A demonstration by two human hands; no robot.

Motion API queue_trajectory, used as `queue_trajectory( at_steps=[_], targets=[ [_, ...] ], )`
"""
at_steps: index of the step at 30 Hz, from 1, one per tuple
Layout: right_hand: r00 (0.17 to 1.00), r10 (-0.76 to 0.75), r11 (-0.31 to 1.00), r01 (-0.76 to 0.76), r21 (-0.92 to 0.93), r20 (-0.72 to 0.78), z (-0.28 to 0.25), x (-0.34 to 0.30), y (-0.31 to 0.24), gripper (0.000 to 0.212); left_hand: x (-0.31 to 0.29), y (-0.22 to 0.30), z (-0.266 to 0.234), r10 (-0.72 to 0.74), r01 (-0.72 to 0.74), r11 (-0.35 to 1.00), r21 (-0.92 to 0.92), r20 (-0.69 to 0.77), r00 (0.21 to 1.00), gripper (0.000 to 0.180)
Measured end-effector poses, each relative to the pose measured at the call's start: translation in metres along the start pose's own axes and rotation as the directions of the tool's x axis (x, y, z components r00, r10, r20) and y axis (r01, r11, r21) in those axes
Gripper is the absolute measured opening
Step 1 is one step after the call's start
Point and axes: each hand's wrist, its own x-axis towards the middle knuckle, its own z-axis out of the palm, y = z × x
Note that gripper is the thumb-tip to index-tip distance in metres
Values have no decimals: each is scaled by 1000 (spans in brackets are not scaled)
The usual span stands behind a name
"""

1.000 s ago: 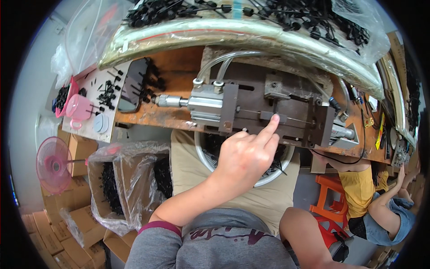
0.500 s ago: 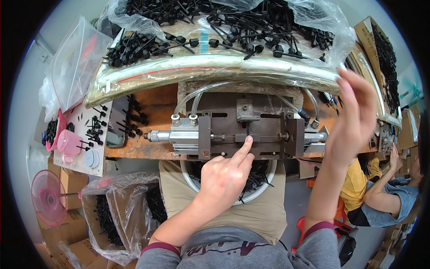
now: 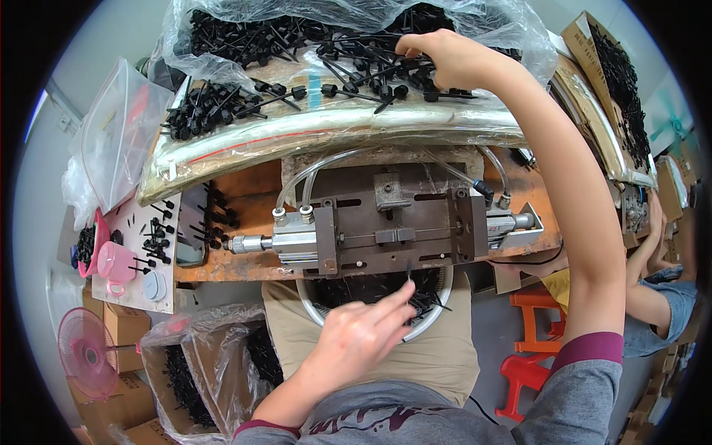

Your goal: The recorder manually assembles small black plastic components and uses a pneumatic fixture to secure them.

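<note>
My left hand (image 3: 361,334) hovers over a round basin (image 3: 437,311) of small black parts on my lap and pinches a thin black pin (image 3: 409,270) that points up toward the metal press fixture (image 3: 393,226). My right hand (image 3: 437,55) reaches far forward into a heap of black plastic pins (image 3: 297,44) lying on clear plastic sheeting at the back of the bench. Its fingers are curled on some of those pins.
A pneumatic cylinder (image 3: 285,241) with clear hoses sits left of the fixture. A pink cup (image 3: 113,261) and a pink fan (image 3: 85,352) are at left. Plastic bags of black parts (image 3: 193,363) and cardboard boxes stand low left. Another person (image 3: 660,297) sits at right beside red stools (image 3: 538,356).
My right hand has moved from beside the fixture up into the pile of pins. My left hand has drawn back from the fixture toward the basin, with a pin in its fingers.
</note>
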Motion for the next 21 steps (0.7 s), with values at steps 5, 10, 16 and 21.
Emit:
queue_trajectory(
  at_steps=[5, 10, 16, 21],
  targets=[
    [987, -161, 978, 163, -128, 23, 2, 9, 10, 53, -35, -4, 12, -17, 40, 990, -132, 172, 985, 21],
    [964, -223, 955, 185, -232, -148, 8, -4, 32, 54, -61, -19, 38, -76, 119, 982, -145, 274, 959, 21],
    [981, -44, 985, 75, 156, -188, -19, -22, 24, 31, -74, -30, 62, -63, 101, 991, -86, 361, 930, 21],
    [949, 18, 967, 64, 246, -314, -32, -31, 18, 31, -71, -31, 65, -38, 62, 996, -56, 364, 930, 24]
  ],
)
